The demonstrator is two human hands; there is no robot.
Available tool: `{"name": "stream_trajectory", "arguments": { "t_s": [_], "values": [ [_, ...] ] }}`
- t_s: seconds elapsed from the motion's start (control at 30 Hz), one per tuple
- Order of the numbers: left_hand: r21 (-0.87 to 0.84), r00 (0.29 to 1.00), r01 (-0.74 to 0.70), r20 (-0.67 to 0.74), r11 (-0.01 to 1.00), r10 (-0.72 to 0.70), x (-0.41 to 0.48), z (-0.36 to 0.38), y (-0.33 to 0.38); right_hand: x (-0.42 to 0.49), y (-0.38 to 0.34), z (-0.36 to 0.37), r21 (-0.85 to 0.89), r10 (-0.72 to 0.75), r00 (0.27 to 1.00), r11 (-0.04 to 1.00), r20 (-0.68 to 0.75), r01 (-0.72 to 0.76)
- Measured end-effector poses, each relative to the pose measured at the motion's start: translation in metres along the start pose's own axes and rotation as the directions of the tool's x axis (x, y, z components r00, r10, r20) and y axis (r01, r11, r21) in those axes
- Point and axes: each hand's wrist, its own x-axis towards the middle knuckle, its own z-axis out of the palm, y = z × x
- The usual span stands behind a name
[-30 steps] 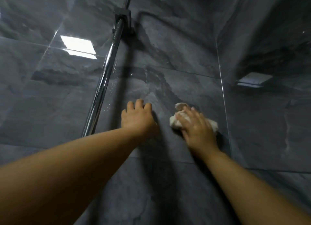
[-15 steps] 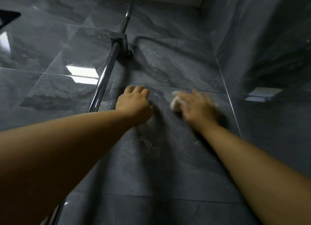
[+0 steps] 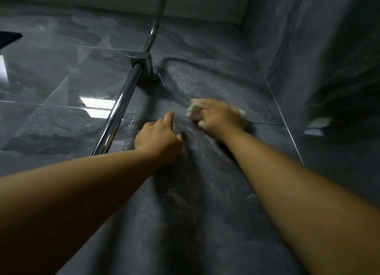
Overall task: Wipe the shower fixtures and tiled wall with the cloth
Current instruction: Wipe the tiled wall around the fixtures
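Bathroom shower enclosure: glossy dark grey marble-effect wall tiles (image 3: 216, 192) meeting at a corner, right of a wall-bracketed chrome shower riser rail (image 3: 118, 113).

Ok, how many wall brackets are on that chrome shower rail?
1: a square bracket on the chrome rail, above the left hand. The rail's lower end is behind the forearm, so another may be hidden.
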Motion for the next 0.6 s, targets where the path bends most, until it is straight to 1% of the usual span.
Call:
{"name": "stream_trajectory", "arguments": {
  "t_s": [0.03,0.07,0.1,0.13,0.17,0.2,0.23,0.27,0.3,0.33,0.37,0.4,0.43,0.47,0.5,0.53,0.57,0.6],
  "values": [
    [0.003,0.999,0.007,0.051,1.0,-0.007,0.0,0.003,-0.001,0.002,0.025,-0.002,-0.073,0.118,0.993,0.99,-0.03,-0.12],
    [0.026,0.995,-0.01,0.094,1.0,0.008,0.0,0.005,-0.002,0.003,0.049,-0.006,-0.128,0.25,0.967,0.958,-0.054,-0.255],
    [0.06,0.991,-0.043,0.125,0.997,0.035,0.001,0.005,-0.003,0.006,0.069,-0.009,-0.154,0.377,0.922,0.909,-0.089,-0.387],
    [0.085,0.988,-0.075,0.141,0.994,0.062,0.002,0.004,-0.006,0.013,0.08,-0.008,-0.156,0.511,0.853,0.839,-0.105,-0.521],
    [0.098,0.986,-0.093,0.146,0.991,0.078,0.003,0.002,-0.007,0.021,0.083,-0.008,-0.113,0.634,0.765,0.757,-0.114,-0.644],
    [0.105,0.987,-0.096,0.141,0.99,0.081,0.004,-0.001,-0.007,0.033,0.077,-0.004,-0.016,0.722,0.684,0.686,-0.11,-0.727],
    [0.112,0.99,-0.087,0.122,0.99,0.073,0.004,-0.004,-0.006,0.041,0.063,-0.001,0.128,0.75,0.654,0.661,-0.099,-0.739],
    [0.12,0.993,-0.076,0.101,0.99,0.064,0.005,-0.007,-0.006,0.048,0.04,0.003,0.294,0.727,0.685,0.664,-0.042,-0.687],
    [0.13,0.994,-0.074,0.086,0.989,0.063,0.004,-0.009,-0.006,0.053,0.011,0.006,0.432,0.649,0.76,0.679,0.025,-0.594],
    [0.14,0.994,-0.082,0.08,0.987,0.071,0.003,-0.01,-0.005,0.053,-0.019,0.011,0.515,0.52,0.851,0.711,0.075,-0.479],
    [0.155,0.994,-0.093,0.077,0.983,0.082,0.0,-0.01,-0.004,0.048,-0.048,0.015,0.521,0.334,0.94,0.791,0.069,-0.319],
    [0.171,0.993,-0.109,0.072,0.979,0.098,-0.001,-0.011,-0.005,0.044,-0.072,0.015,0.482,0.133,0.991,0.867,0.028,-0.13],
    [0.178,0.99,-0.129,0.072,0.976,0.118,-0.003,-0.012,-0.006,0.041,-0.082,0.014,0.387,-0.019,0.999,0.922,-0.026,0.028],
    [0.187,0.987,-0.153,0.075,0.97,0.141,-0.003,-0.012,-0.006,0.044,-0.079,0.015,0.322,-0.125,0.99,0.936,-0.07,0.141],
    [0.207,0.985,-0.168,0.078,0.964,0.154,-0.002,-0.013,-0.007,0.047,-0.069,0.014,0.283,-0.167,0.982,0.941,-0.086,0.184],
    [0.221,0.985,-0.165,0.086,0.961,0.149,0.0,-0.014,-0.01,0.048,-0.056,0.013,0.28,-0.141,0.986,0.946,-0.09,0.161],
    [0.222,0.985,-0.157,0.102,0.962,0.137,0.001,-0.016,-0.012,0.05,-0.04,0.013,0.251,-0.049,0.991,0.965,-0.121,0.078],
    [0.221,0.984,-0.154,0.123,0.963,0.129,0.002,-0.016,-0.011,0.055,-0.023,0.012,0.191,0.091,0.984,0.98,-0.156,-0.06]
  ]
}}
